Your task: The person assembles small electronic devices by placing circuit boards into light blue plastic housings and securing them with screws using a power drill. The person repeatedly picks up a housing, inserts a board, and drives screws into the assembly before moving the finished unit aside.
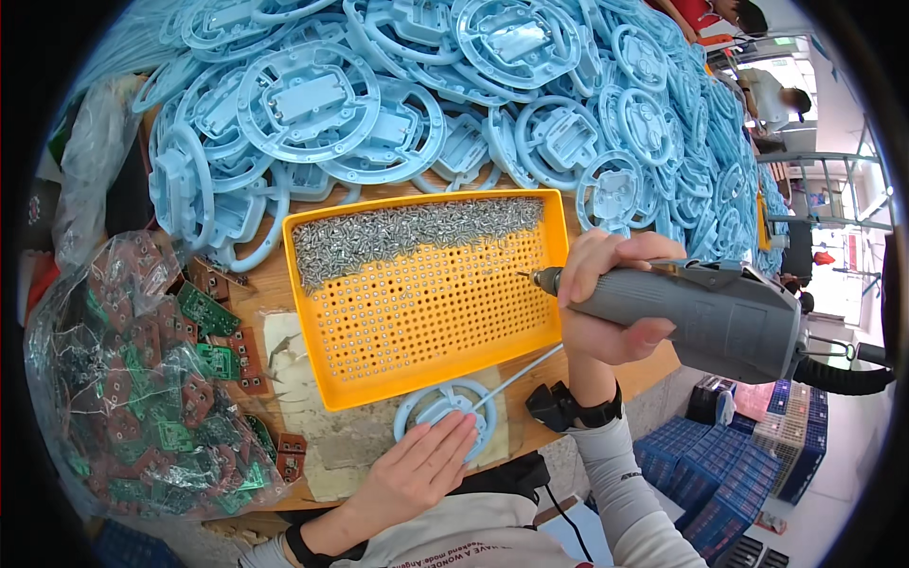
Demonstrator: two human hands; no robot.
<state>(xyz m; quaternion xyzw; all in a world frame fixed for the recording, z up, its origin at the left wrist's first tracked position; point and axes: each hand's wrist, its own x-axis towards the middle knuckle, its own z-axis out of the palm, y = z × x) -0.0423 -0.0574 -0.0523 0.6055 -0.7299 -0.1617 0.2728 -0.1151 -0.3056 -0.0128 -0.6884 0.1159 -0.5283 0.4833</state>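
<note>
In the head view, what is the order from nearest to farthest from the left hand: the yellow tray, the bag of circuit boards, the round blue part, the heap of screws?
1. Round blue part: under the left hand, touching it.
2. Yellow tray: just beyond the hand, table centre.
3. Bag of circuit boards: far to the left.
4. Heap of screws: at the tray's far edge.

Right hand (606,293) grips grey electric screwdriver (701,308); left hand (421,469) presses blue ring part (428,409).

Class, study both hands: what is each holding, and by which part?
The right hand grips a grey electric screwdriver around its body, behind the bit. The left hand holds nothing; it presses flat on a round light-blue plastic part.
</note>
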